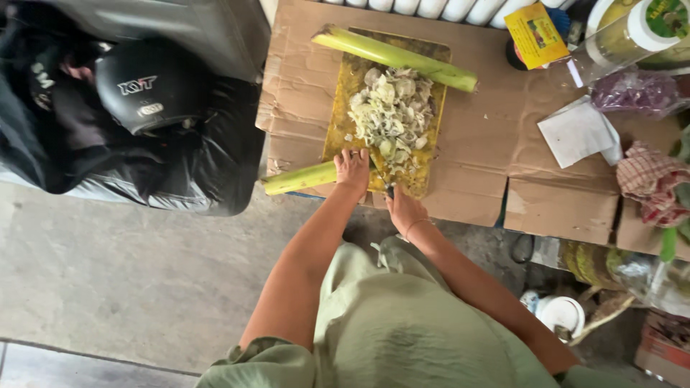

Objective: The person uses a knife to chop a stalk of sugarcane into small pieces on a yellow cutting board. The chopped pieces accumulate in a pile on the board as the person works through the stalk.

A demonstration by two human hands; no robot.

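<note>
My left hand presses down on one pale green stalk, with the fingers closed over its cut end at the near edge of the yellow cutting board. The rest of this stalk sticks out to the left, over the cardboard that covers the table. My right hand is closed around the handle of one knife; its blade lies on the board just beside my left fingers.

I count two stalks: the one I hold, and a second, longer stalk that lies across the far end of the board. Between them there is one heap of sliced pale pieces, which fills the middle of the board.

On the right side of the cardboard I see one white paper, one yellow packet and one red checked cloth. On the left, well apart from the table, one black helmet rests on dark bags.
</note>
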